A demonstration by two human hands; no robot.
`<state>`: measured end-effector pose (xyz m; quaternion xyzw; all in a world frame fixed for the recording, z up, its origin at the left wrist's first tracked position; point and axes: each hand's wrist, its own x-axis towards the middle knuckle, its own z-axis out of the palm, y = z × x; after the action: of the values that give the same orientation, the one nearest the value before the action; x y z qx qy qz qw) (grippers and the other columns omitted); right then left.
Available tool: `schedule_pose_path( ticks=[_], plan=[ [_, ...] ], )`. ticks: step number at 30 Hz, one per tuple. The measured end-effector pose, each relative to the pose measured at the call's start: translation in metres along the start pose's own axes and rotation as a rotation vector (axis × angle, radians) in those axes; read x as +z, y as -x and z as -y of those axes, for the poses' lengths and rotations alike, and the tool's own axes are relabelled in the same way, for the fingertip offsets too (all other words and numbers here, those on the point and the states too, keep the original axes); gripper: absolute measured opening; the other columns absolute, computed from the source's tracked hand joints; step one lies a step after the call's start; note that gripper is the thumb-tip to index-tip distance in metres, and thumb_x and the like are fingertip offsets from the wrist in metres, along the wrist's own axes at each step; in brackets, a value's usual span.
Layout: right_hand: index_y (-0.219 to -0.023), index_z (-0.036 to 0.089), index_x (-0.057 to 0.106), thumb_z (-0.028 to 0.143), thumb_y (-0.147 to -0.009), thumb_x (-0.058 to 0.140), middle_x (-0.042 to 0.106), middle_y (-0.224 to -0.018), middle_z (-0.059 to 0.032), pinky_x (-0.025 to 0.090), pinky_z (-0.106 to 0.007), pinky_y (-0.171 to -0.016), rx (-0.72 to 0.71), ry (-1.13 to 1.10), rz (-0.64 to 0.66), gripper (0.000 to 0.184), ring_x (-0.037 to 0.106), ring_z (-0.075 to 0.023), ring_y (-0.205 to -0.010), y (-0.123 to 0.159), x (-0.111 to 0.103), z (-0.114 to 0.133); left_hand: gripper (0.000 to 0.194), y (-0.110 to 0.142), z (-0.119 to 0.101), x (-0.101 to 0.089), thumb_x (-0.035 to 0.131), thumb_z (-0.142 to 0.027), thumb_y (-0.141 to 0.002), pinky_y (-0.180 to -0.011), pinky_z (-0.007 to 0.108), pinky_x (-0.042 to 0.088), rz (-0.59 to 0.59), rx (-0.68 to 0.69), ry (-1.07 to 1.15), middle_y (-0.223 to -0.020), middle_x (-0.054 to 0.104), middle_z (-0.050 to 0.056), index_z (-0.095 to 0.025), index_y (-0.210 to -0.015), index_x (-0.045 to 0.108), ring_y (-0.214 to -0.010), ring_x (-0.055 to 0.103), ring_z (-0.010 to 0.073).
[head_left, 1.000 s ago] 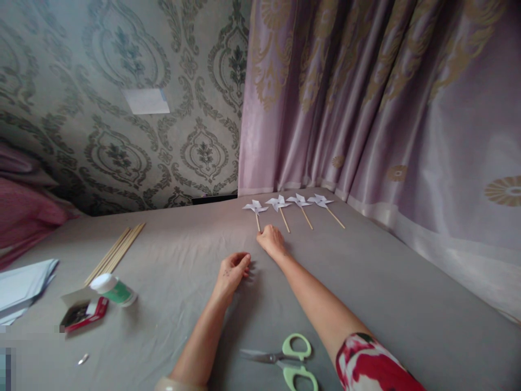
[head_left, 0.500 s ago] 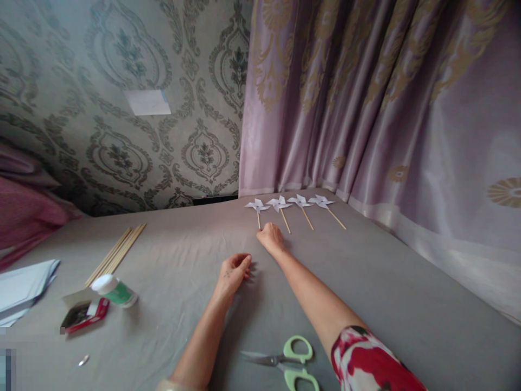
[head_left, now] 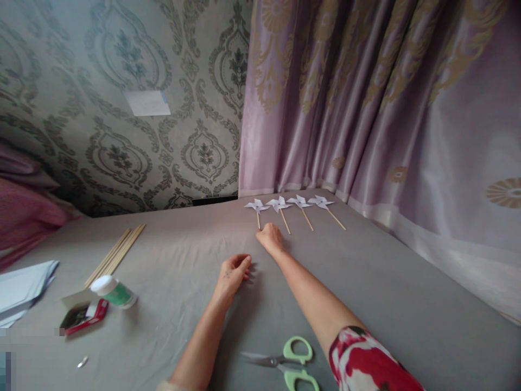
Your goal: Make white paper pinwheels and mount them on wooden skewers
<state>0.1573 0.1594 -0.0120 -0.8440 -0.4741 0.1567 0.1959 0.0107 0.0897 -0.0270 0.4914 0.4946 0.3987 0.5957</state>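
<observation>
Grasped the stick (head_left: 258,220) of the leftmost white pinwheel (head_left: 257,206) near its lower end in the right hand (head_left: 270,237), with fingers closed around it. Had that pinwheel resting on the grey cloth (head_left: 366,277), first in a row beside three other pinwheels (head_left: 300,202). Held the left hand (head_left: 235,269) apart, loosely curled; could not tell, from behind the knuckles, whether pinching anything. Had green-handled scissors (head_left: 274,360) lying open in the foreground.

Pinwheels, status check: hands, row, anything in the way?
Right hand at stick of leftmost pinwheel, grip hidden. Left hand apart from the row, nothing visible in it. Four pinwheels lined up. Scissors nearer the camera, outside the row.
</observation>
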Motion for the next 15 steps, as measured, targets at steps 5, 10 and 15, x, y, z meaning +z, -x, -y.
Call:
schedule_pose_path(
  ticks=[5, 10, 15],
  plan=[
    [-0.102, 0.011, 0.070, 0.038, -0.085, 0.050, 0.068, -0.106, -0.0225, 0.049, -0.034, -0.082, -0.001, -0.016, -0.013, 0.038, 0.065, -0.0291, -0.102, 0.002, 0.000, -0.001, 0.042, -0.001, -0.001, 0.000, 0.073, -0.043, -0.059, -0.049, 0.020, 0.042, -0.001, -0.011, -0.005, -0.064, 0.062, 0.002, -0.010, -0.084, 0.067, -0.050, 0.051, 0.0084],
    [-0.103, 0.011, 0.070, 0.041, -0.087, 0.047, 0.069, -0.106, -0.0214, 0.048, -0.033, -0.082, -0.014, -0.030, -0.009, 0.041, 0.065, -0.0279, -0.102, 0.008, -0.002, -0.008, 0.044, -0.003, 0.001, -0.001, 0.072, -0.046, -0.059, -0.050, 0.021, 0.043, 0.013, 0.012, -0.009, -0.065, 0.062, 0.002, -0.010, -0.085, 0.067, -0.052, 0.052, 0.0089],
    [-0.099, 0.014, 0.071, 0.037, -0.086, 0.049, 0.070, -0.104, -0.0178, 0.047, -0.030, -0.082, -0.090, -0.023, 0.029, 0.034, 0.065, -0.0254, -0.100, 0.019, -0.007, -0.022, 0.046, -0.005, 0.004, -0.003, 0.071, -0.047, -0.057, -0.050, 0.021, 0.042, 0.016, 0.022, -0.018, -0.064, 0.061, 0.002, -0.010, -0.083, 0.067, -0.049, 0.051, 0.0085]
  ],
)
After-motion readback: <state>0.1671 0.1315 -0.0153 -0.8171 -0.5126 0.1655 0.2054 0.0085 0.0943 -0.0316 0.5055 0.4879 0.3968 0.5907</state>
